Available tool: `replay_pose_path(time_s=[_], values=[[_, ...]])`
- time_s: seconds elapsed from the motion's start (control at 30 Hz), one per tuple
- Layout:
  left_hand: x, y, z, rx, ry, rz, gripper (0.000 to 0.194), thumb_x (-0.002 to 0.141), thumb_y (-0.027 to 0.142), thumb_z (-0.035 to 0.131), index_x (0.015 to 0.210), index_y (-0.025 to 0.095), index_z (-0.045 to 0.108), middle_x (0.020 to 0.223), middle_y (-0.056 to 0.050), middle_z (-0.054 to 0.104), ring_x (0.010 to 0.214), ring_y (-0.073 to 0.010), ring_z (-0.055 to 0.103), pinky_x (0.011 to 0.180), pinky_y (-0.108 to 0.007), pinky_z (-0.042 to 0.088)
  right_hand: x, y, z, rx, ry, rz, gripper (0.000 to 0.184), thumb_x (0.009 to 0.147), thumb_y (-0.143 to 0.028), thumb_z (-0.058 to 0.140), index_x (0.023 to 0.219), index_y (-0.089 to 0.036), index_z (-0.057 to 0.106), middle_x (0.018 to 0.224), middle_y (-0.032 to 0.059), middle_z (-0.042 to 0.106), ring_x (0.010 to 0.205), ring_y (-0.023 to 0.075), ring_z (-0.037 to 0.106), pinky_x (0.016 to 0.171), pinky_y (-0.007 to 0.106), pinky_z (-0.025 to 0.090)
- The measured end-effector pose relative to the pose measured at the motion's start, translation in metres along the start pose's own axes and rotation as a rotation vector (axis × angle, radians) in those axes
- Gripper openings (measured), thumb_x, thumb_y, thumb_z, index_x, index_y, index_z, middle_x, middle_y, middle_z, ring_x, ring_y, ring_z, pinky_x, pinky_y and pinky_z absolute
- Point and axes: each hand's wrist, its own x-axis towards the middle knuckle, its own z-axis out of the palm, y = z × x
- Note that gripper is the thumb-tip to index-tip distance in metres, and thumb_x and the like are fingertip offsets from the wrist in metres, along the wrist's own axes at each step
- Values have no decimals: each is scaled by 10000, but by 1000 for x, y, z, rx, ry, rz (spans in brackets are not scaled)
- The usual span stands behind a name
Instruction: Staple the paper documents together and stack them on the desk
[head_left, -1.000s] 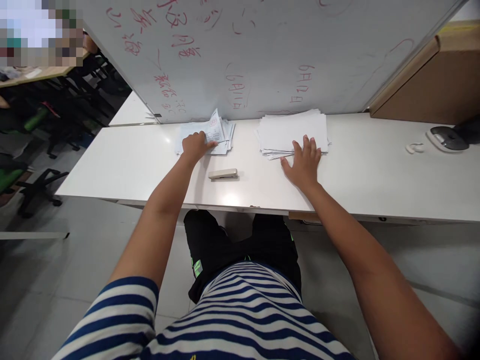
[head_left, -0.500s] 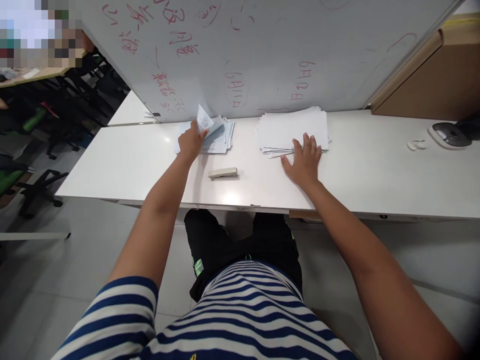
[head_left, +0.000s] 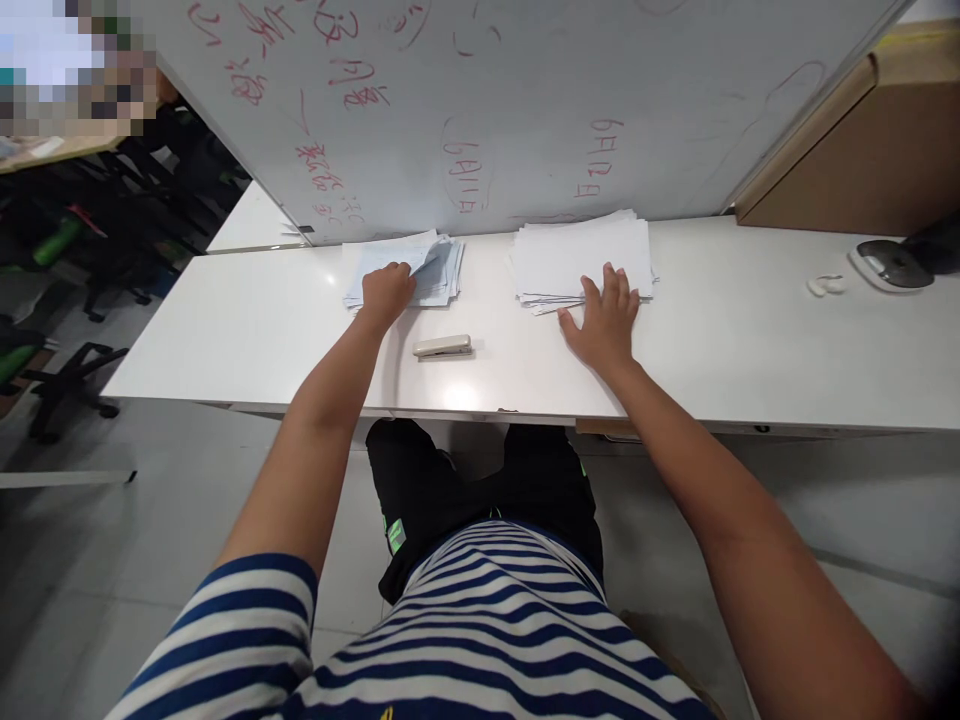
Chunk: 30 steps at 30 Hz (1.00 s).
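My left hand (head_left: 388, 295) is closed at the left stack of paper (head_left: 442, 285), its fingers curled over the right part of a sheet (head_left: 397, 250). That sheet's right edge bends up, and bluish-white pages show beneath it. The thumb is mostly hidden. My right hand (head_left: 606, 315) lies with spread fingers on the lower right of a thicker stack of white paper (head_left: 577, 255), whose edges fan slightly at the front. Between the hands, nearer me, a beige stapler (head_left: 442, 346) rests on the white table (head_left: 517, 360).
A whiteboard (head_left: 540, 90) with red writing stands upright right behind both stacks. To the right are a brown cardboard box (head_left: 817, 170), a small white curved object (head_left: 825, 286) and a grey-and-white mouse-like device (head_left: 891, 265). Black office chairs (head_left: 75, 370) stand on the left.
My left hand has turned over, and the sheet corner that was folded upward at the left stack now lies lower and flatter. The right hand stays on its stack.
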Motion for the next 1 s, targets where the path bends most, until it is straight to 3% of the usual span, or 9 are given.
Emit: replay_pose_path(time_s=[0.13, 0.3, 0.47, 0.57, 0.7, 0.77, 0.87, 0.9, 1.0], values=[[5, -4, -1, -6, 63, -23, 351, 917, 243, 364, 1096, 129, 644, 1089, -201, 657, 1022, -347, 634, 777, -384, 401, 0, 1, 1, 1, -9, 5, 628, 927, -490, 410, 1464, -167, 362, 1612, 205, 197, 1491, 385, 119, 1126, 662, 120], [0, -19, -12, -125, 278, -128, 309, 936, 281, 386, 1044, 155, 647, 1061, -161, 678, 1020, -321, 636, 812, -372, 407, 1, 2, 2, 1, -11, -8, 637, 929, -504, 396, 1479, -188, 342, 1618, 188, 185, 1490, 387, 111, 1118, 680, 112], [-32, -37, -37, -304, 539, -285, 307, 976, 280, 360, 934, 150, 636, 906, -124, 675, 956, -272, 649, 837, -349, 424, 0, 3, 2, 23, 32, -26, 623, 925, -499, 417, 1451, -166, 390, 1609, 213, 215, 1492, 385, 135, 1127, 660, 117], [-58, -45, -56, -379, 638, -324, 301, 978, 269, 359, 914, 153, 629, 861, -98, 659, 931, -252, 649, 837, -343, 441, -3, 3, -1, 43, 97, -60, 594, 927, -477, 430, 1436, -171, 416, 1599, 207, 255, 1494, 368, 162, 1136, 643, 128], [-89, -45, -84, -462, 758, -354, 327, 980, 311, 354, 932, 153, 636, 859, -78, 654, 928, -246, 644, 841, -359, 467, -15, -25, -20, 184, 156, -108, 533, 932, -465, 433, 1384, -187, 482, 1545, 185, 370, 1472, 349, 252, 1146, 625, 183], [-104, -34, -94, -533, 844, -348, 356, 984, 345, 343, 962, 151, 641, 853, -72, 649, 926, -245, 647, 825, -363, 479, -29, -56, -41, 421, 138, -120, 531, 932, -496, 441, 1368, -198, 499, 1493, 181, 438, 1416, 324, 368, 1127, 565, 307], [-133, 0, -98, -625, 864, -240, 348, 975, 390, 381, 1004, 173, 652, 874, -69, 650, 953, -252, 658, 808, -365, 489, -53, -106, -84, 991, -60, -90, 542, 919, -547, 500, 1383, -267, 473, 1441, 128, 504, 1208, 267, 587, 967, 453, 517], [-144, 16, -96, -652, 811, -159, 324, 962, 400, 417, 995, 190, 662, 885, -73, 658, 964, -256, 661, 807, -366, 488, -61, -119, -99, 1169, -158, -50, 559, 905, -567, 526, 1392, -299, 460, 1457, 99, 499, 1190, 257, 601, 932, 435, 543], [-182, 70, -82, -737, 472, 212, 220, 893, 407, 569, 947, 239, 699, 952, -104, 707, 936, -264, 673, 779, -372, 479, -83, -131, -132, 1544, -434, 98, 596, 879, -674, 489, 1371, -337, 488, 1397, 54, 576, 1146, 262, 633, 847, 421, 586]])
